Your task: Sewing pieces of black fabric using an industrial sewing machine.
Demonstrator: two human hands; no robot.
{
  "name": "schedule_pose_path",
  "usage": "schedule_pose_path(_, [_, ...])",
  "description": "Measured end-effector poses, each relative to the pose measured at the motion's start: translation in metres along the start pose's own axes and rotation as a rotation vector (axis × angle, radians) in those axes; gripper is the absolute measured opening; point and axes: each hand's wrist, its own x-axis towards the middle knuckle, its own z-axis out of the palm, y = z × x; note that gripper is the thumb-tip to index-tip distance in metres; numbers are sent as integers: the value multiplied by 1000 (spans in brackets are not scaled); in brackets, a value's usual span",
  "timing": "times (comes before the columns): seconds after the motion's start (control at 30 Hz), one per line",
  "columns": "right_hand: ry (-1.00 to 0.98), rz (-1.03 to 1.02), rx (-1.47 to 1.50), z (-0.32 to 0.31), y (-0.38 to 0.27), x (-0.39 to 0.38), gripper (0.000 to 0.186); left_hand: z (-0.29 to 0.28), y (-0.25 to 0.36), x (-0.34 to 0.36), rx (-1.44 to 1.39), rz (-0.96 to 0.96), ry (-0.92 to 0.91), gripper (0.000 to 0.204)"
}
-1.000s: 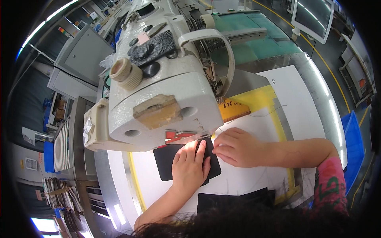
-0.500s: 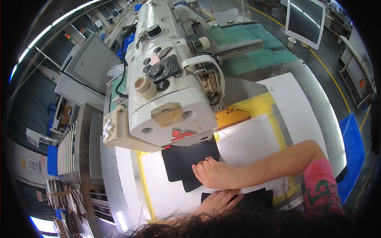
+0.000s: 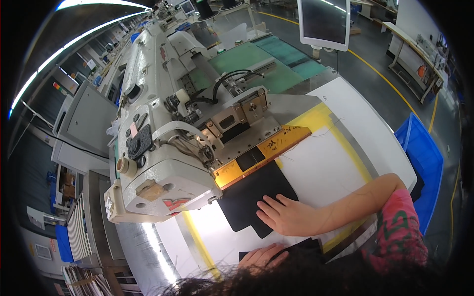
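A black fabric piece (image 3: 254, 197) with a stepped near edge lies on the white work surface, its far edge under an orange-yellow clamp plate (image 3: 242, 165) of the sewing machine (image 3: 158, 182). My right hand (image 3: 286, 216) rests flat on the fabric's right side, fingers spread. Nearer to me, my left hand (image 3: 261, 255) lies with its fingers stretched out over a second black fabric piece (image 3: 308, 245). Dark hair at the lower edge hides part of the left hand and of that second piece.
Yellow tape (image 3: 345, 148) borders the white sheet. A blue bin (image 3: 424, 163) stands at the right edge of the table. A monitor (image 3: 324, 22) is at the back right, a grey cabinet (image 3: 84, 123) at the left.
My view has swung, so the machine sits farther left and its clamp plate shows fully. My right hand has gone from curled fingers to lying flat. The left hand stays near the second piece.
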Motion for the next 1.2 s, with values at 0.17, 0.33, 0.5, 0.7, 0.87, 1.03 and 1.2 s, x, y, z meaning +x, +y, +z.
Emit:
schedule_pose_path(0.17, [33,36,-3,11,3,9,39,-20,-10,-11,16,-11,140,44])
schedule_pose_path(0.33, [-56,353,682,-21,32,-7,44,-10,-3,-14,35,24,153,43])
schedule_pose_path(0.5, [186,978,535,-114,115,-152,33,-5,-20,-27,-604,-456,163,41])
schedule_pose_path(0.7, [219,1436,-533,-242,131,-338,30,-12,-23,-11,8,-174,202,36])
schedule_pose_path(0.87, [355,1518,-508,-217,81,-399,26,-20,-14,1,85,-161,230,32])
schedule_pose_path(1.03, [84,1709,-83,-81,33,-466,25,-39,-8,-20,119,-216,326,28])
schedule_pose_path(1.2, [-671,1481,475,-33,-2,-520,18,-57,-11,-103,210,-499,582,23])
